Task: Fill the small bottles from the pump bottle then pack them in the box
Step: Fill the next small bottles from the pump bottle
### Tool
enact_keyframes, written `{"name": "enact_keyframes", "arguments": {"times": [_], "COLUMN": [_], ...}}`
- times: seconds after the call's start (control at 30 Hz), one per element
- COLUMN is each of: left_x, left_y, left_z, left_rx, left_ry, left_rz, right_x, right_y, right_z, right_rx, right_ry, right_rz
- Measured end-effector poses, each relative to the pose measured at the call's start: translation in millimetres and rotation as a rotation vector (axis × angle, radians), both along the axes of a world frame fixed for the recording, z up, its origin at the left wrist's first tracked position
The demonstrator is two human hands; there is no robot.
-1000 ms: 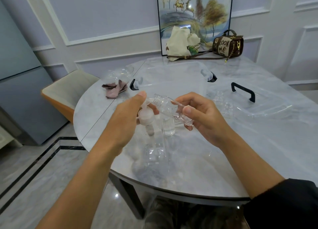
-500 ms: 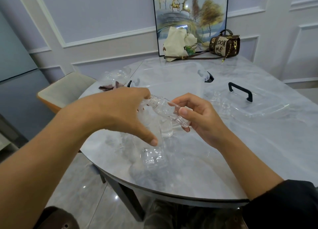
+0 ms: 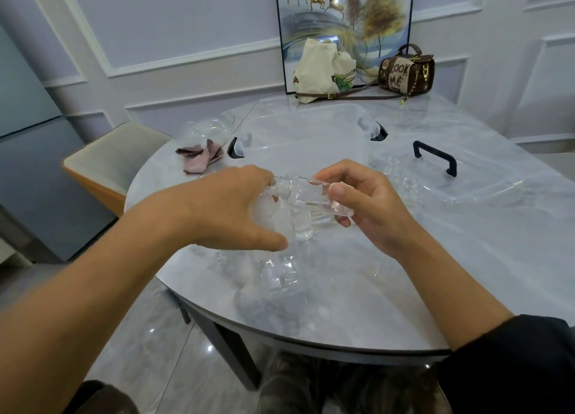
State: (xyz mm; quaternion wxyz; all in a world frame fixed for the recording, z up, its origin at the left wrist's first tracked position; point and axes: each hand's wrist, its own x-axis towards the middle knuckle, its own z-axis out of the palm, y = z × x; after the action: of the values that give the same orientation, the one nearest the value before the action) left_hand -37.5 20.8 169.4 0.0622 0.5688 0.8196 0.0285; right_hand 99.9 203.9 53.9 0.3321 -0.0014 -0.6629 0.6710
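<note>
Small clear plastic bottle, uncapped, tilted with its neck toward 9 o'clock: pinched in right hand above grey marble table. Clear pump bottle, upright at its 7 o'clock: left hand curled over the pump head. Clear storage box with black latches, 12 o'clock.

left hand and right hand bare, forearms uncovered back from the grip, black sleeve well behind right grip, dark sleeve edge far behind left, dark trousers
</note>
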Motion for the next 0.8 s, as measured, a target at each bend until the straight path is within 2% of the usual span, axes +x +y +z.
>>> {"name": "enact_keyframes", "arguments": {"times": [0.17, 0.57, 0.8], "left_x": [1, 9, 15], "left_y": [2, 10, 7], "left_z": [6, 33, 26], "left_rx": [-0.022, -0.162, -0.107], "left_ry": [0.015, 0.289, 0.197], "left_rz": [-0.006, 0.017, 0.032], "right_x": [0, -1, 0], "right_y": [0, -3, -4], "right_z": [-1, 0, 3], "right_rx": [-0.024, -0.037, -0.030], "right_ry": [0.000, -0.003, -0.002], "right_rz": [0.017, 0.076, 0.078]}}
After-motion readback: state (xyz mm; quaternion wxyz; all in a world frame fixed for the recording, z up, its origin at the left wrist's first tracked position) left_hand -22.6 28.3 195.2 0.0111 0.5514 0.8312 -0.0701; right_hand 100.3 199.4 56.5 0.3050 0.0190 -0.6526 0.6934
